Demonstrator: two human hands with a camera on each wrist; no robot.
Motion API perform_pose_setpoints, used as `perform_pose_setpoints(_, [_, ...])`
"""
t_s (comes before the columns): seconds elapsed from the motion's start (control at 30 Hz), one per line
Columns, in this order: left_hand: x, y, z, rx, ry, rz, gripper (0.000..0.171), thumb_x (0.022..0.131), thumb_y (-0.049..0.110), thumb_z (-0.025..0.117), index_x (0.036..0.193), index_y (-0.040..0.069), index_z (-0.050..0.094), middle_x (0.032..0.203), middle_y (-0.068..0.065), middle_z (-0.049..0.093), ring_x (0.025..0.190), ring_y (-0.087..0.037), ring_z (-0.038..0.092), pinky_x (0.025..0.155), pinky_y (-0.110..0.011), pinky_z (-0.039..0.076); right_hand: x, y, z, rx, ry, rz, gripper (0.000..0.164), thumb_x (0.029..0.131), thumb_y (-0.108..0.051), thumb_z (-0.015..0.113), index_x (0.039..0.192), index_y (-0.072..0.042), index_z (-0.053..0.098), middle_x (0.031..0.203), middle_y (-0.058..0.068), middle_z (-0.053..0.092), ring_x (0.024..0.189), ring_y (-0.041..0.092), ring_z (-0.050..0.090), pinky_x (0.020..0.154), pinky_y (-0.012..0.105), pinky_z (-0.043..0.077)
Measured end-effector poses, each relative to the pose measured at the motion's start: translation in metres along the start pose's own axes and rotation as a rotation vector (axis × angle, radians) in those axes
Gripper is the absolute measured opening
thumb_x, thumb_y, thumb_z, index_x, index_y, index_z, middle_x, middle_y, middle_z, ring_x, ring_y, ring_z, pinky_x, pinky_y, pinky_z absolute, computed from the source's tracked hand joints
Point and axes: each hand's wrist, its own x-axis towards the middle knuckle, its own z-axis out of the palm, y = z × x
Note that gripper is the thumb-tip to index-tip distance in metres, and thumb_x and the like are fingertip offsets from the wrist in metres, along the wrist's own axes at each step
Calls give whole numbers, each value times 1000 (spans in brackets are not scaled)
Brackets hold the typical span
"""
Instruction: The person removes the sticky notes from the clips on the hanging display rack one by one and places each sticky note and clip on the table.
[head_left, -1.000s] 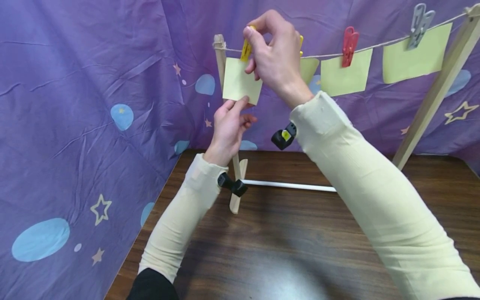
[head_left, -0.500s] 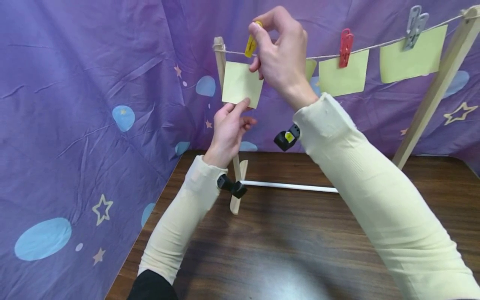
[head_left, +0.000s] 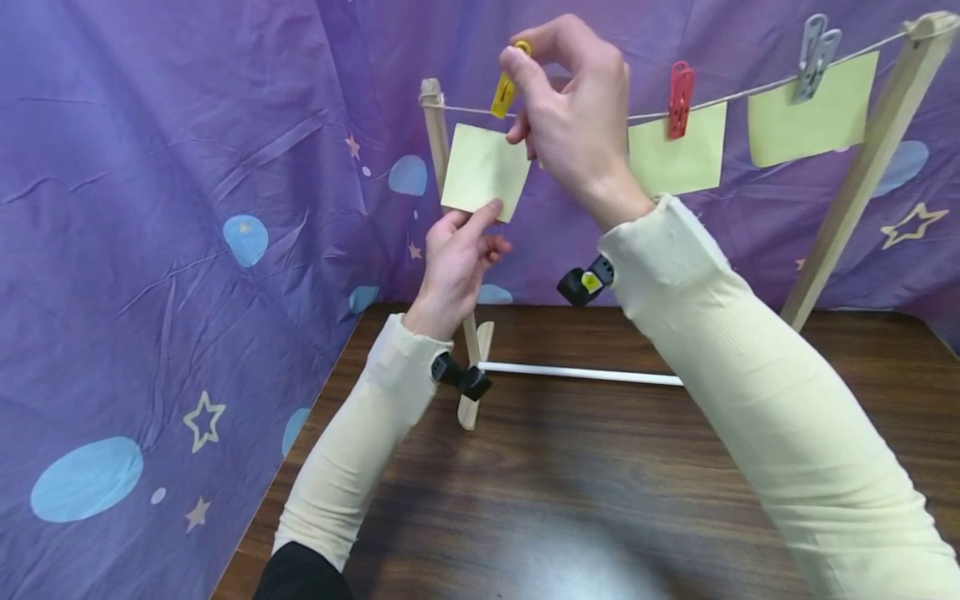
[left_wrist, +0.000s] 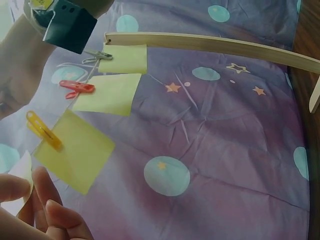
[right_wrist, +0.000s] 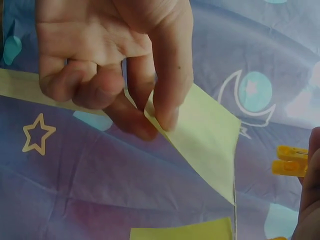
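Note:
My right hand (head_left: 517, 62) pinches the top of a yellow clothespin (head_left: 505, 90) at the left end of a string (head_left: 750, 87). Just under the pin is a yellow paper note (head_left: 483, 169), its top edge a little below the string. My left hand (head_left: 480, 221) pinches the note's lower edge between thumb and fingers. The right wrist view shows that pinch on the note (right_wrist: 205, 135), with the yellow clothespin (right_wrist: 287, 161) at the right edge. In the left wrist view my left fingers (left_wrist: 47, 210) are at the bottom left.
The string runs between two wooden posts (head_left: 437, 142) (head_left: 855, 183) joined by a white rod (head_left: 585, 373) on a dark wooden table (head_left: 570, 500). A red pin (head_left: 679, 98) and a grey pin (head_left: 812, 54) hold more notes. Purple star cloth (head_left: 187, 208) hangs behind.
The yellow pin overlapped the note's top edge before; now the note sits just below it. My right hand has lifted slightly with the pin. The view has shifted a little.

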Motion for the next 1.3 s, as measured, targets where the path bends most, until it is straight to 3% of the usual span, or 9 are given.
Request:
perform_pose_setpoints(0.37, [-9,-2,1,33,-19,72,4,93,5,59,89,5,57,77,1,53,49,-9,54,53,-21,39,-9,0,-22,102,36,-45,13,89,-11,68,100,-5,68,88,2,66,42,12,53,39,22,39])
perform_pose_setpoints(0.57, [-12,-4,1,57,-20,87,6,94,6,55,88,3,56,78,-1,51,50,-10,53,53,-21,39,-19,3,-38,223,56,-61,10,87,-7,70,95,-3,68,86,6,69,40,13,51,37,22,36])
perform_pose_setpoints(0.8, [-15,-6,-1,75,-29,69,9,95,7,54,86,6,55,82,-2,52,51,-10,56,53,-20,38,-30,10,-54,269,80,-81,8,85,-4,71,92,-2,69,81,7,68,38,12,50,36,21,36])
perform_pose_setpoints(1.03, [-23,-7,-5,79,-103,25,9,97,8,49,98,5,58,98,-15,66,53,-13,60,54,-20,39,-44,23,-71,297,96,-86,7,86,-3,69,92,1,69,82,6,73,38,12,50,35,20,35])
perform_pose_setpoints(1.17, [-24,-11,-4,74,-135,44,10,97,6,47,102,6,56,92,-9,67,52,-12,60,54,-20,39,-52,26,-79,363,110,-68,7,86,-1,69,92,1,69,84,9,73,37,12,50,34,19,33])
perform_pose_setpoints(1.3, [-26,-17,-6,84,-142,66,12,97,2,45,96,7,55,84,-4,68,50,-12,59,54,-21,40,-61,31,-83,330,129,-135,7,87,-1,68,93,1,70,85,11,73,36,12,49,33,20,32])
